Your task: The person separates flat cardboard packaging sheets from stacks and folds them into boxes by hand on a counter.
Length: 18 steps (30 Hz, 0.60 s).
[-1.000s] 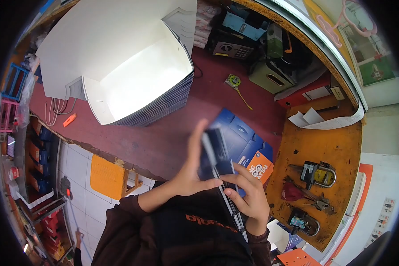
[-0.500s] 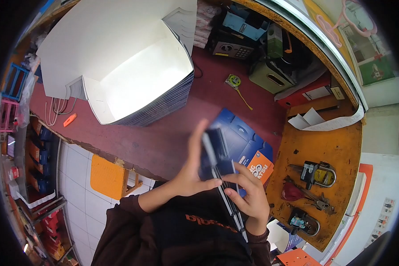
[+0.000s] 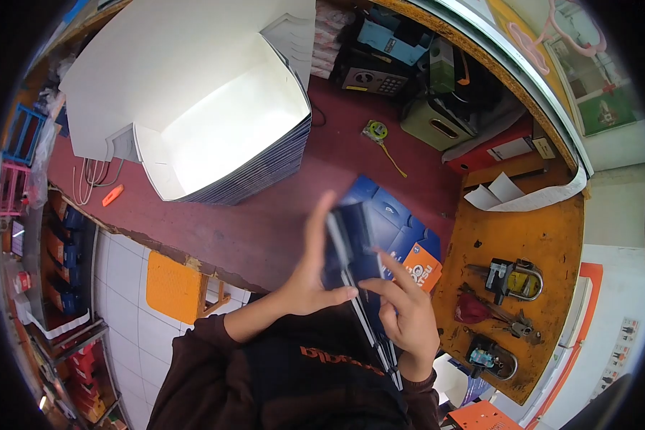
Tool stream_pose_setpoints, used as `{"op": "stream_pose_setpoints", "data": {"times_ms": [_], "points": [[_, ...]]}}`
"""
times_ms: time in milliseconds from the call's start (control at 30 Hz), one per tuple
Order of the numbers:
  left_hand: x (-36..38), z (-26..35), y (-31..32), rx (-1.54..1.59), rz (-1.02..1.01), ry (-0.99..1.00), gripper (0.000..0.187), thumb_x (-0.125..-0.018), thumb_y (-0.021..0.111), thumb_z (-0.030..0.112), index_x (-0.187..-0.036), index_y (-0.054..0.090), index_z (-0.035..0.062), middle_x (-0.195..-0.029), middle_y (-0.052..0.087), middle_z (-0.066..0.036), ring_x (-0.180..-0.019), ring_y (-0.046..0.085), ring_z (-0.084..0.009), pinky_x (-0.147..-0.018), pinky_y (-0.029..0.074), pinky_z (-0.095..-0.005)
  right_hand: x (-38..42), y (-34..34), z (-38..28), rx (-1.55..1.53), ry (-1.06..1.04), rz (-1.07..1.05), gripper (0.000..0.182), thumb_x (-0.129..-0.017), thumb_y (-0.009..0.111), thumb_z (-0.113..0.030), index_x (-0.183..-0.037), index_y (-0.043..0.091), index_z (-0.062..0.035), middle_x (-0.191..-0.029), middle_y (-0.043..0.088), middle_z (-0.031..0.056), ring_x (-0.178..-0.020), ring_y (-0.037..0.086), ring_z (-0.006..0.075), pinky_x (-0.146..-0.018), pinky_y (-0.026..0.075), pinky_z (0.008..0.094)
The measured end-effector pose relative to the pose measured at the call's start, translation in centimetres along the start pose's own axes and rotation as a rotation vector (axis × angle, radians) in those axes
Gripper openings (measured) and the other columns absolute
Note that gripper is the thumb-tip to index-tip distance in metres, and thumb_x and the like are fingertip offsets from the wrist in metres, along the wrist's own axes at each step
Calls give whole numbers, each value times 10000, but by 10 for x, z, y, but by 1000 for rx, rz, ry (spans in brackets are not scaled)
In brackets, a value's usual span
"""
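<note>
A dark blue folded cardboard piece (image 3: 355, 229) with pale edges stands upright before my chest, its lower edges reaching down against my sweatshirt. My left hand (image 3: 312, 279) is closed on its left side, thumb across the edge and a finger stretched up behind. My right hand (image 3: 408, 308) is at its right face, index finger extended, other fingers bent and apart, fingertips at the surface; slight blur hides exact contact. Just beyond lies a flat blue cardboard piece (image 3: 390, 208) with an orange printed panel (image 3: 417, 265) on the maroon tabletop (image 3: 222, 229).
A tall stack of white-lined blue cardboard trays (image 3: 244, 115) stands at the left. A tape measure (image 3: 375, 130), orange cutter (image 3: 112, 195) and safe (image 3: 373, 79) are on the table. Metal clamp-like tools (image 3: 512, 279) lie on the wooden board at right; a yellow stool (image 3: 175, 287) stands below.
My right hand has loosened its pinch on the cardboard edge and shifted slightly, its index finger now raised and extended. My left hand keeps its hold almost unmoved.
</note>
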<state>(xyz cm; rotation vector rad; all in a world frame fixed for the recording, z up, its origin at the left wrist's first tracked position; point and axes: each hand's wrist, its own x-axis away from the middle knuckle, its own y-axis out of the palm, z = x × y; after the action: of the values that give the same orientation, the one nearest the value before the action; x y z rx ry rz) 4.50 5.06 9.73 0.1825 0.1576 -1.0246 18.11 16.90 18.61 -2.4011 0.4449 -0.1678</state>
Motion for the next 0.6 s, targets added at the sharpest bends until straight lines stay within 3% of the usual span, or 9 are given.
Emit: {"op": "stream_pose_setpoints", "data": {"times_ms": [33, 233, 600], "points": [[-1, 0, 1, 15, 7, -6, 1114, -693, 688, 388, -1387, -73, -37, -1455, -25, -230, -1362, -32, -346, -1087, 40, -422, 0, 0, 2, 78, -51, -91, 211, -755, 597, -83, -965, 604, -93, -1243, 502, 146, -773, 640, 299, -629, 516, 325], [0, -4, -1, 8, -12, 4, 1127, -690, 700, 384, -1387, -81, -31, -1456, -24, -223, -1361, -33, -341, -1086, 35, -420, 0, 4, 1, 32, -49, -87, 218, -763, 668, -229, -934, 619, -103, -1188, 531, 150, -787, 638, 311, -641, 514, 344], [-2, -2, -2, 67, -31, -8, 1120, -700, 706, 373, -1391, -81, -23, -1459, -25, -219, -1364, -28, -333, -1086, 31, -411, -3, 2, 6, -25, -73, -87, 200, -781, 650, -217, -937, 617, -96, -1159, 540, 160, -786, 635, 308, -639, 507, 336]]}}
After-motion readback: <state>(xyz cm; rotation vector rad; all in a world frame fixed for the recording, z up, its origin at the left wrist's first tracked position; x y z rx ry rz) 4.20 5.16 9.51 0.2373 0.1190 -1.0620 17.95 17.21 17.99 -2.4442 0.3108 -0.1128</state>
